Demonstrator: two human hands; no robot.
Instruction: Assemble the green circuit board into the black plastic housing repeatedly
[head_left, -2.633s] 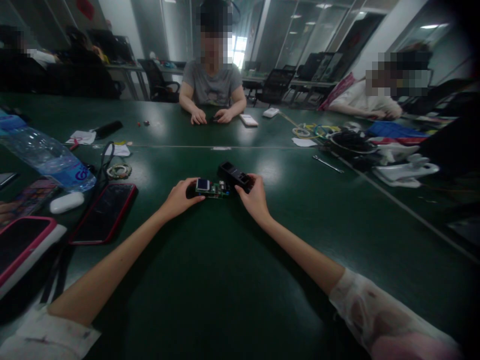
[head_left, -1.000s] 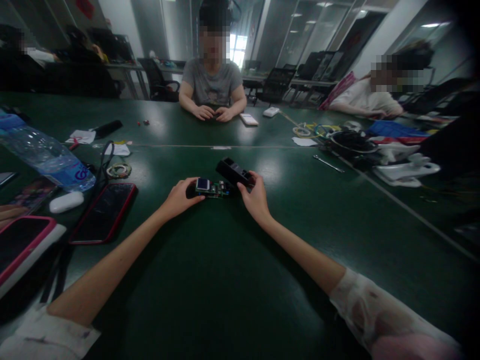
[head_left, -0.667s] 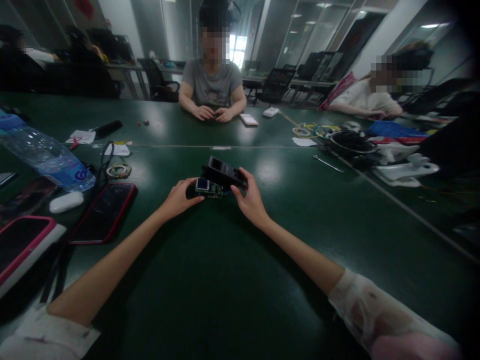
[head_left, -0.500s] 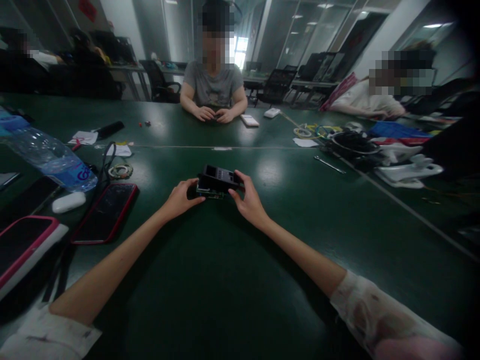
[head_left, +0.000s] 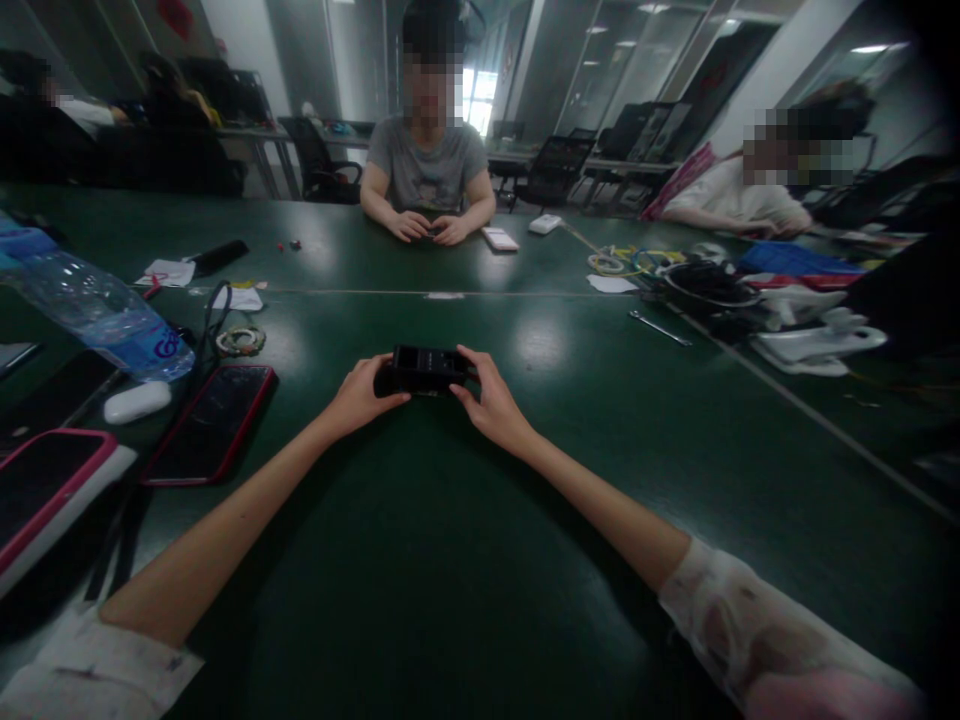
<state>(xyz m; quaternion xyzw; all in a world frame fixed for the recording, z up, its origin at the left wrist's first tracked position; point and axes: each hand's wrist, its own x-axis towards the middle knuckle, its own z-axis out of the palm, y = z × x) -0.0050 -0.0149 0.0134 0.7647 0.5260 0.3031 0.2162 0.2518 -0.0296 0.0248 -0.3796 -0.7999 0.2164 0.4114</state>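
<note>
Between my two hands, just above or on the green table (head_left: 420, 540), is a small black boxy electronic device (head_left: 427, 366) with a dark window-like recess and small markings on its top. My left hand (head_left: 362, 392) pinches its left end, the thumb along the near side. At the right end my right hand (head_left: 491, 398) grips it with thumb and fingers. A thin strip of its lower part shows along the near edge. Its underside and far side are hidden.
To the left lie a red-cased phone (head_left: 214, 425), a white earphone case (head_left: 138, 403), a water bottle (head_left: 112, 310) and a beaded bracelet (head_left: 240, 341). A wrench (head_left: 658, 328) and tangled cables (head_left: 705, 290) lie right. A person (head_left: 427, 165) sits opposite.
The black upper housing was tilted up with a green circuit board showing beneath; now it lies flatter and lower, and the board is mostly covered. Both hands keep their grip.
</note>
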